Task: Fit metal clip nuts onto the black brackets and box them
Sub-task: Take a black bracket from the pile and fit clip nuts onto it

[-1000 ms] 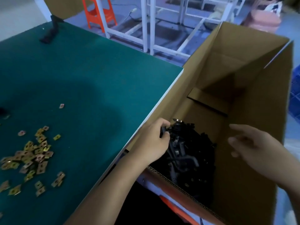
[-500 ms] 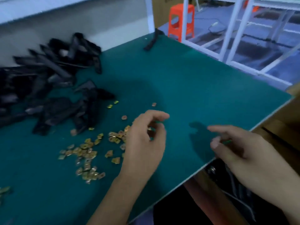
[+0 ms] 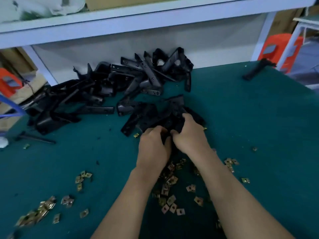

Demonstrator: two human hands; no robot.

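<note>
At the near left a scatter of clip nuts (image 3: 43,211) lies loose on the green mat (image 3: 250,118), none of them fitted to anything. Beyond them, far left to centre, the big pile of brackets (image 3: 107,90) leans against the white back panel (image 3: 120,49) under the shelf (image 3: 155,19). It looks untouched, so most of the fitting seems still ahead. The box is out of view, so what has been boxed cannot be told.

In the middle, a small heap of brackets (image 3: 151,116) sits just in front of the big pile. The left hand (image 3: 152,147) has its fingers curled into the heap's near edge, gripping black parts. The right hand (image 3: 189,135), touching the left, has its fingers hooked over the heap's right side. Whether either hand also holds a nut is hidden. More clip nuts (image 3: 170,192) lie between and under the forearms (handy for the next fit).

To the right the mat is open, with only stray nuts. A lone bracket (image 3: 255,70) lies at the far right corner, close to the table's edge. That edge slants nearer to the right, so a sweep that way risks pushing nuts off. The back panel blocks any push farther away.
</note>
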